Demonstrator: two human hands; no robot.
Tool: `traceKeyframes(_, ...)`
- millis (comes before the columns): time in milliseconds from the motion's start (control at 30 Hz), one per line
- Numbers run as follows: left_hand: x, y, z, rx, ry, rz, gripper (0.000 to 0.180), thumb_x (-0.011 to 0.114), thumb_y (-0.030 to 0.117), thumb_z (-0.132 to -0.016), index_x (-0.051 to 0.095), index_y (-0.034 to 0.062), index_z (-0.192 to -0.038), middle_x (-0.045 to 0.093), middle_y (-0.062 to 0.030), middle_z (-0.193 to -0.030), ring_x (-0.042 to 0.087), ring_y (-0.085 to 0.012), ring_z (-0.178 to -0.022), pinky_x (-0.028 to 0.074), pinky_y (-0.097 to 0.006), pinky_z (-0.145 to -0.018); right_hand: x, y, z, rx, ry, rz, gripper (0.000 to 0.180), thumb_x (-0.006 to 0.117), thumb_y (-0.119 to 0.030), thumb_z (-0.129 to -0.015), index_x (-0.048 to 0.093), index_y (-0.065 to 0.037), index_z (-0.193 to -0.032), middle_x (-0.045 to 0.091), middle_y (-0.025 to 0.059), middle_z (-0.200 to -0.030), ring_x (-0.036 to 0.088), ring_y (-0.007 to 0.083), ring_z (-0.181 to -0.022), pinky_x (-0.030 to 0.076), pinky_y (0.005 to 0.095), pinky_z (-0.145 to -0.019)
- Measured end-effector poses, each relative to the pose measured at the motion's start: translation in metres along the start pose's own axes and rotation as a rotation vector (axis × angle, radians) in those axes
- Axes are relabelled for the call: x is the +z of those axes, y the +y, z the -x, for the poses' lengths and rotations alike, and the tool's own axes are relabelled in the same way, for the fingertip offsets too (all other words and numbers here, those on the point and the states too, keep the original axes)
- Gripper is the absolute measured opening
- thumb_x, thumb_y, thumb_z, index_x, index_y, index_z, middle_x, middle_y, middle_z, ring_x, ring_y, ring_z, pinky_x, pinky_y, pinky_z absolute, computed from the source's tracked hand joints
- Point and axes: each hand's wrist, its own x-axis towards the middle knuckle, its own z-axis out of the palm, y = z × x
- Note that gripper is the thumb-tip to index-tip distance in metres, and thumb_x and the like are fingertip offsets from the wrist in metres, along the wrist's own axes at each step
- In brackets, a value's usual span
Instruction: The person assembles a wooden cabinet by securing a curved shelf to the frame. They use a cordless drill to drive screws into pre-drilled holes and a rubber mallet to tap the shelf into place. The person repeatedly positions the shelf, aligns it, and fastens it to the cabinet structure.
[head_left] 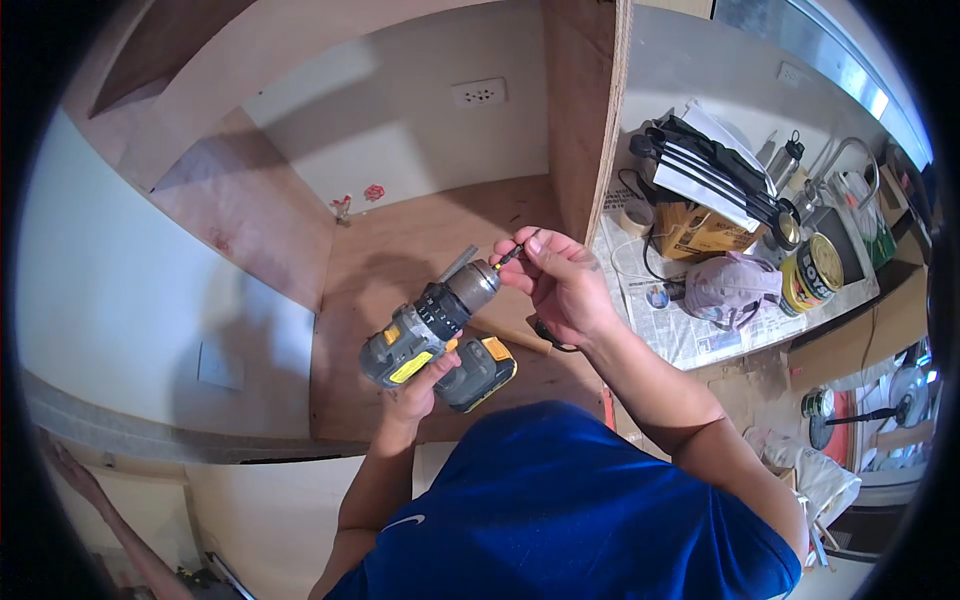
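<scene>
My left hand (412, 395) is wrapped round the grip of a grey and black cordless drill (430, 318) with yellow marks. Its battery (482, 375) points toward my body, and the chuck (476, 284) faces up and right. Between the fingers of my right hand (566, 285) is a dark drill bit (511, 254) with a yellow band, its lower end at the chuck's mouth. I cannot tell how deep it sits. Behind the drill, a wooden handle (520, 334) lies partly hidden on the plywood base (400, 245), and a grey metal strip (457, 262) shows beside the chuck.
A plywood upright (585, 110) separates the cabinet from the newspaper-covered counter (660, 335). The counter holds a cardboard box (700, 230), a lilac bag (733, 287) and a paint can (811, 274). A wall socket (480, 92) is at the back. Another person's arm (110, 510) shows at lower left.
</scene>
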Motion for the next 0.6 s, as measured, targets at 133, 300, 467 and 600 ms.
traceKeyframes(133,-0.016,-0.002,-0.001,-0.015,-0.033,-0.135,0.054,0.081,0.008,-0.087,0.057,0.0026,-0.136,0.070,-0.0116,-0.118,0.068,-0.0203,-0.093,0.056,-0.037,-0.089,0.004,0.003,-0.001,-0.053,-0.024,0.022,0.017,0.060,-0.011,-0.105,0.064,0.001,-0.115,0.072,0.0163,-0.112,0.074,0.0219,-0.098,0.062,0.0350,-0.090)
traceKeyframes(300,-0.002,0.086,-0.042,0.421,0.022,-0.452,0.069,0.089,0.011,-0.080,0.052,0.0001,-0.137,0.065,-0.0099,-0.121,0.063,-0.0189,-0.112,0.052,-0.036,-0.099,0.056,-0.020,-0.025,-0.166,-0.143,0.022,0.018,0.060,-0.012,-0.105,0.061,0.000,-0.118,0.070,0.0162,-0.115,0.073,0.0202,-0.096,0.061,0.0347,-0.091)
traceKeyframes(467,0.018,0.172,-0.077,0.248,0.010,-0.148,0.056,0.082,0.008,-0.087,0.055,0.0001,-0.135,0.069,-0.0154,-0.119,0.069,-0.0203,-0.095,0.058,-0.035,-0.083,0.127,-0.067,-0.061,-0.240,-0.320,0.008,0.047,0.063,-0.016,-0.104,0.049,0.002,-0.145,0.064,0.0162,-0.132,0.067,0.0217,-0.115,0.057,0.0392,-0.099)
traceKeyframes(600,0.039,0.205,-0.104,0.328,-0.076,0.138,0.045,0.074,0.017,-0.095,0.057,0.0058,-0.135,0.069,-0.0169,-0.118,0.067,-0.0207,-0.084,0.057,-0.035,-0.072,0.133,-0.073,-0.057,-0.444,-0.294,0.609,0.085,0.080,-0.028,-0.091,0.036,-0.002,-0.158,0.051,0.0172,-0.149,0.054,0.0255,-0.134,0.050,0.0394,-0.105)
